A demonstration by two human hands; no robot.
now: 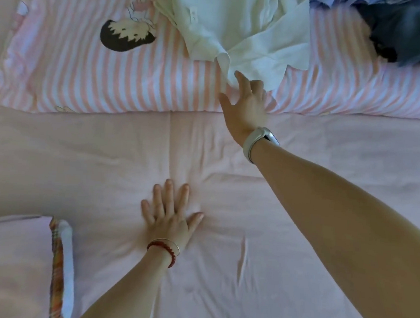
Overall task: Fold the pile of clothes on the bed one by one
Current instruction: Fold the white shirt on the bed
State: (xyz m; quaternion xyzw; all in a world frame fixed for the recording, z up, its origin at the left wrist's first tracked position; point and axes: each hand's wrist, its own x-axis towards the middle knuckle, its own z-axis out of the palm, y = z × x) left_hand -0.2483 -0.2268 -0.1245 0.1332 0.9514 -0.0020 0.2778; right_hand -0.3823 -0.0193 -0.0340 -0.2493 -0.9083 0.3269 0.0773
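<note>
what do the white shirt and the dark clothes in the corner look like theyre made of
White shirt: thin woven cloth, likely cotton or linen, matte, with crisp creases and a buttoned placket. Dark garment: heavier blue-grey fabric, possibly denim, falling in thick soft folds; too blurred to be sure.

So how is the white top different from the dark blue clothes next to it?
The white top is pale cream and shows a buttoned strip; the dark blue clothes are much darker with no buttons visible. The right hand reaches the white top's near edge, while nothing touches the dark blue clothes. The white top lies mid-bed; the dark blue clothes sit at the far right. Both lie crumpled and unfolded.
</note>
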